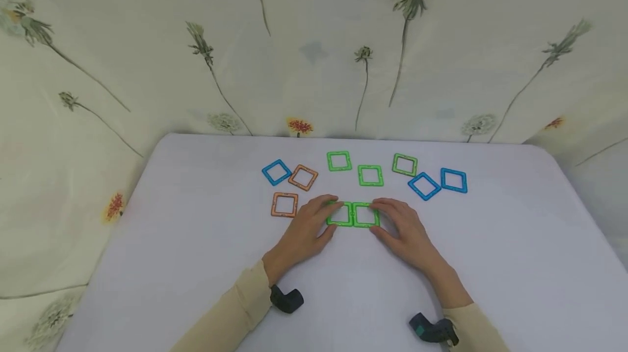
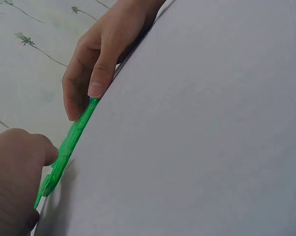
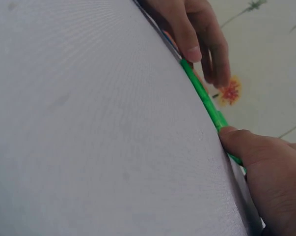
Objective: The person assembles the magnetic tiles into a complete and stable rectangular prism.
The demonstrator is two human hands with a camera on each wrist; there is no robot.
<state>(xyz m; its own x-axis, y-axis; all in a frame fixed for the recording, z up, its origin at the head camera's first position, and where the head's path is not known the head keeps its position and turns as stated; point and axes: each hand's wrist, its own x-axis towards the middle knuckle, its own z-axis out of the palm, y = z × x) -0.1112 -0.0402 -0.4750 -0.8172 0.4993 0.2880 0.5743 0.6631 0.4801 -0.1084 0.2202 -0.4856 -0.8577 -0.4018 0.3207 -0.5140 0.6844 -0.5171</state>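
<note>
- left hand (image 1: 310, 226), frame center: pinching across left green square (image 1: 343, 225)
- right hand (image 1: 406, 232): likewise, right green square (image 1: 366, 225)
- squares touching, white table (image 1: 363, 286) visible inside both

The left green frame (image 1: 342, 225) is a bright square with a narrow rim around an open middle; the left hand (image 1: 309, 226) holds its outer side between thumb and fingers. Directly right of the left green frame, edge touching edge and in line, is the matching right green frame (image 1: 364, 225), its outer side held likewise by the right hand (image 1: 408, 233).
</note>
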